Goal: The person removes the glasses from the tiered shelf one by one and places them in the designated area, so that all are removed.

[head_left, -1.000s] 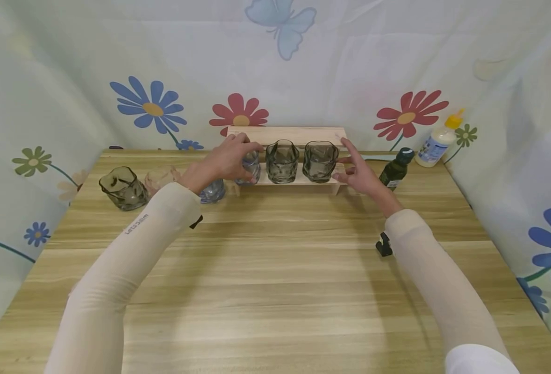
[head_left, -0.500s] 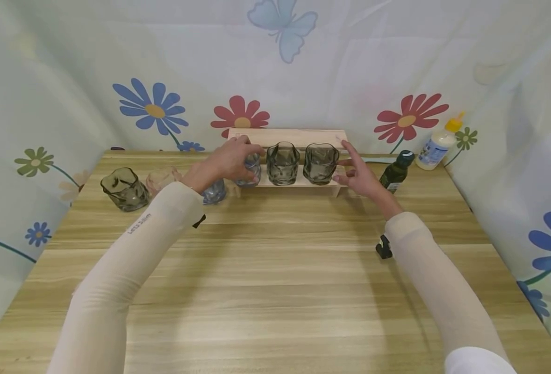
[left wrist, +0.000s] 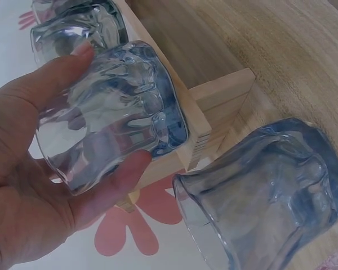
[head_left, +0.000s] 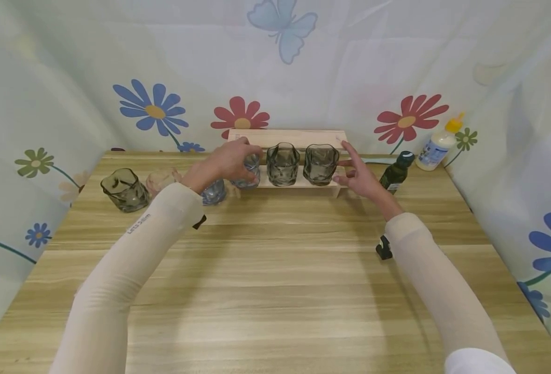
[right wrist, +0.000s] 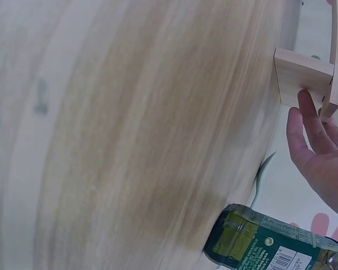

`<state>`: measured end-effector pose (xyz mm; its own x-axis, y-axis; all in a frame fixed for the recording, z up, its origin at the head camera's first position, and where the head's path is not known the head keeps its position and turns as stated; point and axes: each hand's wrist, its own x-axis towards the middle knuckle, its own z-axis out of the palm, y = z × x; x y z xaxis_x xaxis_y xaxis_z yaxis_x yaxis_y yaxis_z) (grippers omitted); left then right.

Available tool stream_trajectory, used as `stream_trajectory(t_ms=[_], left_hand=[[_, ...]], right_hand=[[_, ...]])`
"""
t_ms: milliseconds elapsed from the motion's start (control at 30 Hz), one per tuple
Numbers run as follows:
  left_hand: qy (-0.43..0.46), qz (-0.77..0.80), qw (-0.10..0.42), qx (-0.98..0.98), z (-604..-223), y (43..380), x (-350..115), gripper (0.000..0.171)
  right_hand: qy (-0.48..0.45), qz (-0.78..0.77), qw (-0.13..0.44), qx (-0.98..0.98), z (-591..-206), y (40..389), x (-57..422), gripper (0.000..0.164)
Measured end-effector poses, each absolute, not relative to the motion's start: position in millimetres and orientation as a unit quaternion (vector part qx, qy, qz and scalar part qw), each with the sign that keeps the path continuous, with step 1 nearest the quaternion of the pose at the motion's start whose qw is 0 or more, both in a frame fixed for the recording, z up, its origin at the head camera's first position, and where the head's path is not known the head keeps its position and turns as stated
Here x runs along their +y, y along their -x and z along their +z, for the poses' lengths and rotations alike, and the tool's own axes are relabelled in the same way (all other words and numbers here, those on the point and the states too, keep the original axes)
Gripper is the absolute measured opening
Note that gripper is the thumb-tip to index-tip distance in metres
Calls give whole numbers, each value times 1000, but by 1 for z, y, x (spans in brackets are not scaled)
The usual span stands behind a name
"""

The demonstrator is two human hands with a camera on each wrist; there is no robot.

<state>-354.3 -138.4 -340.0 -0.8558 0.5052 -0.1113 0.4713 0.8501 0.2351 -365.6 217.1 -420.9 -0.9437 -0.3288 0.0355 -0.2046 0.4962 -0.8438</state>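
My left hand (head_left: 230, 160) holds a clear blue-tinted glass (left wrist: 110, 112) on the lower tier of a small wooden rack (head_left: 284, 136), near its left end. Thumb and fingers lie on either side of its wavy wall. Two smoky grey glasses, the middle glass (head_left: 282, 163) and the right-hand glass (head_left: 321, 164), stand upright beside it on that tier. At the rack's right end is my right hand (head_left: 361, 174), its fingers extended along the wooden end piece (right wrist: 304, 70); part of this hand is out of the right wrist view.
Left of the rack, a second blue glass (left wrist: 265, 197), a pinkish glass (head_left: 160, 180) and a smoky glass (head_left: 124, 189) stand on the wooden table (head_left: 275, 280). To the right are a dark green bottle (head_left: 395, 171) and a yellow-capped bottle (head_left: 436, 145). A flowered cloth hangs behind.
The blue glass in my left hand has shifted very slightly left on the tier. My right hand stays at the rack's right end, and the grey glasses keep their places.
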Motion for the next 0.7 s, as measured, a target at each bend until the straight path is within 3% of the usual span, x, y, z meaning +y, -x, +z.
stream_trajectory(t_ms=[700], left_hand=[[-281,102,60,952,-331,328,-146,59]], right_hand=[[149,-485,69,859,-420,364,217,94]])
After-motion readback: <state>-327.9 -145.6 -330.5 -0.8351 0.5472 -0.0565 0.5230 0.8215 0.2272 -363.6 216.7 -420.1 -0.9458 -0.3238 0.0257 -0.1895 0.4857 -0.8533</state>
